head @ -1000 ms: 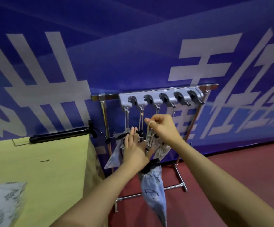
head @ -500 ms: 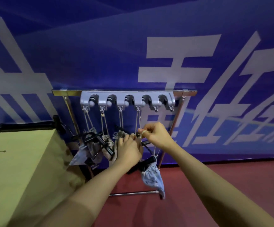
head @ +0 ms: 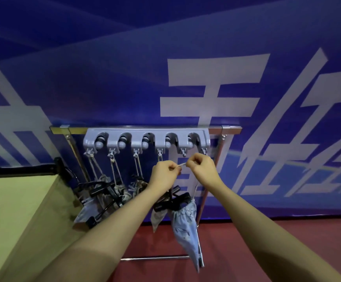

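We pinch the cord loop [head: 182,164] taut between left hand [head: 163,174] and right hand [head: 203,169]; its blue umbrella [head: 184,225] dangles below them. Other umbrellas [head: 104,192] hang at the left of the hook rack [head: 145,131]; ours awaits a free hook [head: 183,154].

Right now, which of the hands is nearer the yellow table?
Left. The left hand is right of the table, apart from it; the right hand lies farther right, across the cord both pinch.

Under the left hooks of the hook rack [head: 146,139], cords [head: 112,169] and hanging umbrellas [head: 104,192] fill the space, and the table [head: 12,210] stands close beside them. Around the two rightmost hooks [head: 183,154] there is open room up to the right post [head: 220,147]. The banner [head: 267,98] closes the back.
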Available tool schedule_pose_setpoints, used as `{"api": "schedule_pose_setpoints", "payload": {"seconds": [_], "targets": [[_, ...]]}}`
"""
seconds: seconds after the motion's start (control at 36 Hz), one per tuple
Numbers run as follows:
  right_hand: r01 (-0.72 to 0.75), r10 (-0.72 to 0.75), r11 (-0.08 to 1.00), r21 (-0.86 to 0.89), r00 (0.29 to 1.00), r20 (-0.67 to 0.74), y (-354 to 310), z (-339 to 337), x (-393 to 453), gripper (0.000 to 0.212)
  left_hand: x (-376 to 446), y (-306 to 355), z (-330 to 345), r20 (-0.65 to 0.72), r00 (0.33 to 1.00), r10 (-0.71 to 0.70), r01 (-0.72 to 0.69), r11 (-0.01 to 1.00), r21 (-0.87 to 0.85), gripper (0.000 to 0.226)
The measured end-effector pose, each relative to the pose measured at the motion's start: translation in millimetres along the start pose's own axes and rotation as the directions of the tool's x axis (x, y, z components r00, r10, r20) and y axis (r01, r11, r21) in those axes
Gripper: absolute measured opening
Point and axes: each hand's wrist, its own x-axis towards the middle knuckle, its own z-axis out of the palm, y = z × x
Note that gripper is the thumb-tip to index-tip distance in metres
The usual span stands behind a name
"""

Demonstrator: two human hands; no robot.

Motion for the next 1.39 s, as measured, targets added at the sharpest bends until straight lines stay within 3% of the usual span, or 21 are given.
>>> {"api": "schedule_pose_setpoints", "payload": {"seconds": [0.36, 0.5, 0.78, 0.86, 0.94, 1.0, 1.11, 1.39], "targets": [[0.008, -0.02, 0.983, -0.186, 0.998, -0.061, 16.3, 14.4, 52.7, 0.021, 51.7, 9.7, 16.7, -0.081, 0.991, -0.108, 0.106, 0.994, -0.022, 0.022], [-0.06, 0.052, 0.956, -0.288, 0.998, -0.038, 32.0, 20.2, 52.7, 0.021, 52.9, -5.4, 27.2, -0.024, 0.988, -0.155, 0.155, 0.988, 0.014, 0.024], [-0.154, 0.162, 0.942, -0.299, 0.987, 0.004, 30.3, 27.9, 43.0, 0.024, 47.1, -9.8, 22.3, 0.012, 0.993, -0.12, 0.119, 0.992, 0.038, 0.023], [-0.226, 0.23, 0.925, -0.307, 0.973, -0.022, 29.8, 32.5, 35.0, 0.014, 39.2, -14.3, 15.2, -0.01, 0.995, -0.103, 0.104, 0.993, 0.06, 0.023], [-0.256, 0.257, 0.921, -0.296, 0.966, -0.033, 27.9, 40.6, 26.8, 0.034, 30.2, -20.4, 4.7, -0.041, 0.993, -0.113, 0.116, 0.989, 0.096, 0.024], [-0.24, 0.244, 0.93, -0.28, 0.97, -0.02, 22.3, 45.5, 20.4, 0.036, 24.3, -24.6, -3.4, -0.043, 0.993, -0.108, 0.112, 0.99, 0.091, 0.024], [-0.171, 0.192, 0.946, -0.277, 0.98, 0.052, 7.7, 58.2, 8.4, 0.019, 11.9, -33.9, -22.5, -0.061, 0.993, -0.098, 0.102, 0.993, 0.059, 0.019], [0.038, 0.016, 0.965, -0.261, 0.979, 0.204, -46.3, 119.9, -19.1, 0.014, -24.9, -75.3, -105.6, -0.186, 0.967, -0.174, 0.17, 0.985, -0.036, 0.015]]}}
